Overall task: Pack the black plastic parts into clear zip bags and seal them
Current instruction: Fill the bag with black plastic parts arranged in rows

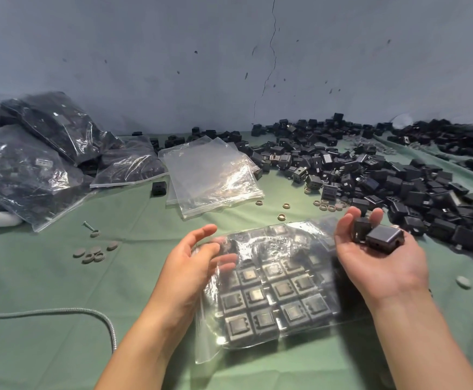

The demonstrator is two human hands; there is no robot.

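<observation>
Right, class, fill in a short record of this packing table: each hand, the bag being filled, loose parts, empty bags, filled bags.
bag being filled: clear, flat between the hands, rows of parts inside
left hand: open, fingertips at the bag's left edge
right hand: palm up, holds two black parts
loose parts: heap on the right
empty bags: stack, centre back
filled bags: pile, far left

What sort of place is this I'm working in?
Probably a small packing workshop bench: a loose heap of black plastic parts on green cloth, a stack of empty zip bags, and filled bags piled at the left against a bare cracked wall.
</observation>
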